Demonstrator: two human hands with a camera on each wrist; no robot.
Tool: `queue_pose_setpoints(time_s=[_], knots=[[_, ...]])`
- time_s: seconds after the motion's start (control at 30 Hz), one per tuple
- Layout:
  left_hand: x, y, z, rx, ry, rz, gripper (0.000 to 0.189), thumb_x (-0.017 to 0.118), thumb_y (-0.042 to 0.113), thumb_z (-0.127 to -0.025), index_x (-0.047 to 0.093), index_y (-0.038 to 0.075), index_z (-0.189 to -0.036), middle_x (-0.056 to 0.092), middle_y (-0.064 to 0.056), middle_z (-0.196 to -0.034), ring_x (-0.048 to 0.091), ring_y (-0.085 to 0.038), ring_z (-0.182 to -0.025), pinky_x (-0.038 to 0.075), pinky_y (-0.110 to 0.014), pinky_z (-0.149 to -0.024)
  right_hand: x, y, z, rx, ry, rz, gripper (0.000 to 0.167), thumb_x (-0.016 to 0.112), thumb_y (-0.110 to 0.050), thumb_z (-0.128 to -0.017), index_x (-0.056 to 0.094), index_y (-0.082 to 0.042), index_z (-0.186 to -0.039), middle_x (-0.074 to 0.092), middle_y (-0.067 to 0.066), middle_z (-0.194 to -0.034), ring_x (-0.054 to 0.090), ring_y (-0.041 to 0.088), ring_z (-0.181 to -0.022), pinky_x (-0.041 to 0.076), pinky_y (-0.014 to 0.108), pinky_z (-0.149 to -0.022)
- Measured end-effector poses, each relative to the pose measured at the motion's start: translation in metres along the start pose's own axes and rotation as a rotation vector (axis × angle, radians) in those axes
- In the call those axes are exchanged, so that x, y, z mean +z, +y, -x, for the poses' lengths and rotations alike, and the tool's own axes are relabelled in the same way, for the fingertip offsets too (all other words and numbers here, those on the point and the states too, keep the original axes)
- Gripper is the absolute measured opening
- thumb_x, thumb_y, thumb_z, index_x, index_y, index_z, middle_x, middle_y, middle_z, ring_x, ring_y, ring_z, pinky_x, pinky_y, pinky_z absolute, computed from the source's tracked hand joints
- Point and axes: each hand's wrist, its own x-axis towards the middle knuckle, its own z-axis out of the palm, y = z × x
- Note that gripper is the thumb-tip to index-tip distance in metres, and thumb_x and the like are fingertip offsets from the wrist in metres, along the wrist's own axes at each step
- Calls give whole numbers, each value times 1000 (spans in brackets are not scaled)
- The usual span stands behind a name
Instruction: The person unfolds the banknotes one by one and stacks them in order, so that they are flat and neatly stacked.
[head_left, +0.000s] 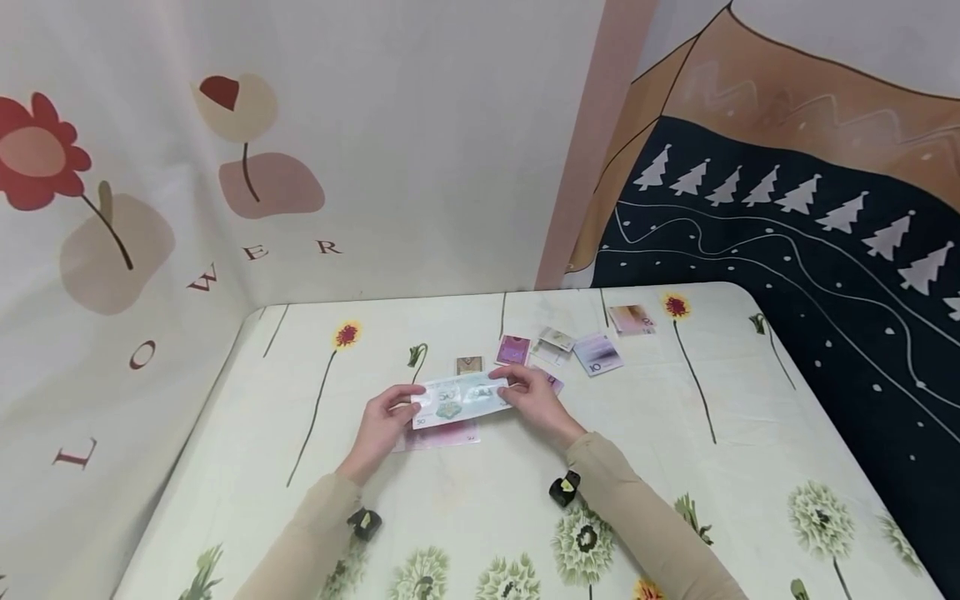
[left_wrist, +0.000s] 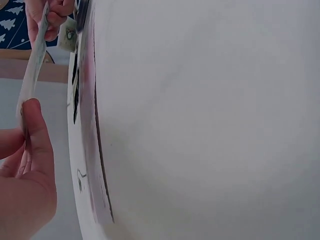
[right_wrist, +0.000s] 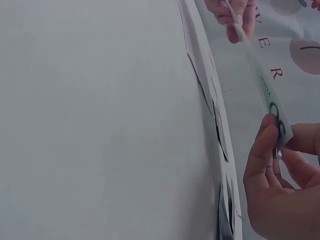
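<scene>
Both hands, left hand (head_left: 380, 422) and right hand (head_left: 534, 398), pinch our green banknote (head_left: 459, 397) by its ends, long axis left-right, above the counter (head_left: 750, 433).

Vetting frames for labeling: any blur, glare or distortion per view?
Head view: even soft light, no glare, wide-angle bending at the edges; green banknote sharp. Left wrist view: tablecloth fills the frame, washed out, left hand soft. Right wrist view: same grazing angle, right hand slightly blurred.

Banknote (head_left: 459, 399): thin paper, pale green print, slight sheen, bends softly. Pink note (head_left: 442, 436) beneath the banknote: paper, matt. Table (head_left: 750, 433): covered in smooth cloth, matt, printed flowers. Sleeves (head_left: 637, 517): soft beige knit fabric. Backdrop (head_left: 375, 150) behind the table: matt printed cloth.
</scene>
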Motion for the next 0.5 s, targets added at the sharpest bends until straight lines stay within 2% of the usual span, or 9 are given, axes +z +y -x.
queue_pose_setpoints(time_s=[0.2,0.37,0.5], knots=[[-6,-4,0,-15,6,-8,26,57,-6,-90,65,-1,-114,60,-16,-105,58,-21,-94,51,-21,-71,5,-1,-2,24,7,-46,27,65,6,-83,69,1,-109,65,10,-106,58,17,-91,49,27,-81],[-13,-7,-1,-28,1,-45,26,58,-4,-91,65,1,-115,61,-14,-107,58,-21,-95,50,-21,-72,10,-2,-2,87,-8,-92,26,66,4,-84,69,2,-110,68,10,-97,62,16,-86,50,25,-77],[-20,-9,1,-2,7,-73,25,58,-5,-91,65,0,-115,61,-16,-106,58,-20,-93,49,-21,-71,15,-4,0,81,-45,-102,27,66,2,-85,67,3,-112,69,13,-97,63,16,-84,50,26,-75]])
